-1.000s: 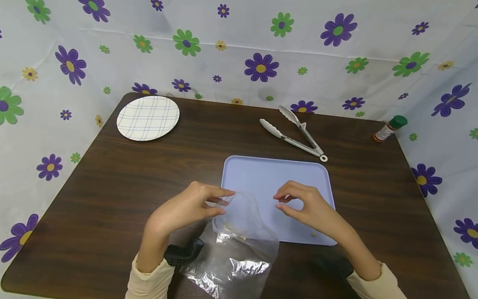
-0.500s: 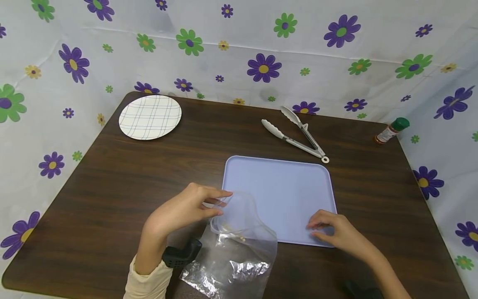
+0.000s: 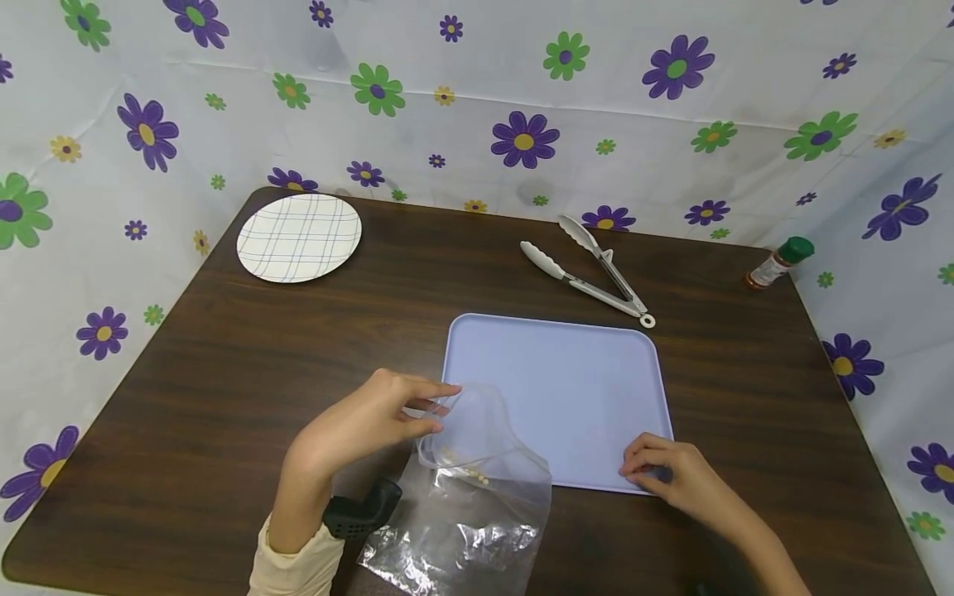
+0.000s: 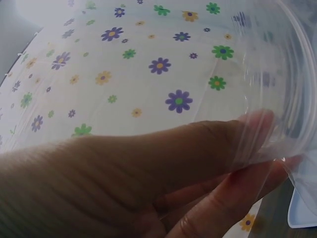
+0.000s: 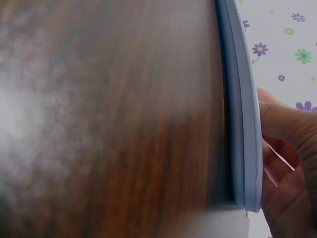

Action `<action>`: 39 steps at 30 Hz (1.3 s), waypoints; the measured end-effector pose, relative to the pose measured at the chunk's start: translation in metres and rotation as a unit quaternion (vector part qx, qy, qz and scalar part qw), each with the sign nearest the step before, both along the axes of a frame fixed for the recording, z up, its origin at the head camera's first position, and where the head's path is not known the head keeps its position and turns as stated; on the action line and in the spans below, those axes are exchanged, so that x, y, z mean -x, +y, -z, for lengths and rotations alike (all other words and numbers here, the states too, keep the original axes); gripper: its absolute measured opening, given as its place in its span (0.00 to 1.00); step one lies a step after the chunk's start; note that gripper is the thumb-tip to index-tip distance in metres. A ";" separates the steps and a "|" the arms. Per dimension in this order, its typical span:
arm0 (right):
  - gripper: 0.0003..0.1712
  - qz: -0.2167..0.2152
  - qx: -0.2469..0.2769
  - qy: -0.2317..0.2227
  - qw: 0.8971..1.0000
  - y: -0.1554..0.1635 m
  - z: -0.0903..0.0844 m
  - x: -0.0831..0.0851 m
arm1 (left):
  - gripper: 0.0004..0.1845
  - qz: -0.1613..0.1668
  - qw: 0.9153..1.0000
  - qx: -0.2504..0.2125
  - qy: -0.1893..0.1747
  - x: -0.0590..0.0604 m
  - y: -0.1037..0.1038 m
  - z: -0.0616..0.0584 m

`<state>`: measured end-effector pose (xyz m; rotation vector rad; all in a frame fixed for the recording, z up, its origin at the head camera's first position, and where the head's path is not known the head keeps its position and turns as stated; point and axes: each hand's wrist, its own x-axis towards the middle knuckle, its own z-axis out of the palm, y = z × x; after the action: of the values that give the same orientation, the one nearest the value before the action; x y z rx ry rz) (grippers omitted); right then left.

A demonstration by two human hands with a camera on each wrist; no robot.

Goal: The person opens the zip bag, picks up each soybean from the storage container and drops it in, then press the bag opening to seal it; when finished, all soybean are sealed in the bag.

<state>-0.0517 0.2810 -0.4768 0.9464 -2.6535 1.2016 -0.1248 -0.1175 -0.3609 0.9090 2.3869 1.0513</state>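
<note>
My left hand (image 3: 440, 407) pinches the open rim of a clear plastic zip bag (image 3: 477, 505) that lies at the table's near edge, with a few small pale bits (image 3: 471, 473) inside. In the left wrist view the thumb and a finger (image 4: 237, 148) clamp the bag's film (image 4: 277, 74). My right hand (image 3: 639, 472) rests with curled fingertips on the near right corner of the lavender tray (image 3: 551, 372). The right wrist view shows the tray edge (image 5: 242, 109) side-on with the fingers (image 5: 287, 163) against it. Whether they pinch anything is hidden.
A plaid paper plate (image 3: 299, 237) sits at the far left of the brown table (image 3: 224, 364). Metal tongs (image 3: 589, 269) lie behind the tray. A green-capped spice bottle (image 3: 778, 261) lies at the far right edge. Flowered cloth walls surround the table.
My right hand moved from beside the bag's mouth down and right to the tray's near right corner, covering a small pale bit that lay there. The left hand kept its hold on the bag.
</note>
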 end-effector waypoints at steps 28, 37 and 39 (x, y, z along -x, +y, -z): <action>0.02 -0.204 -0.027 0.179 0.962 -0.161 -0.136 0.070 | 0.20 0.010 1.000 0.002 0.011 0.001 0.010 -0.003; 0.04 -0.197 -0.045 0.146 0.968 -0.171 -0.133 0.066 | 0.19 0.006 1.000 0.000 0.006 0.000 0.009 -0.006; 0.05 -0.181 -0.010 0.137 0.974 -0.166 -0.130 0.067 | 0.21 0.004 1.000 0.002 0.006 -0.001 0.007 -0.007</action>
<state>-0.1187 0.1147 -0.3472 1.5276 -2.3446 1.0097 -0.1242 -0.1100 -0.3542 0.9255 2.3912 1.0411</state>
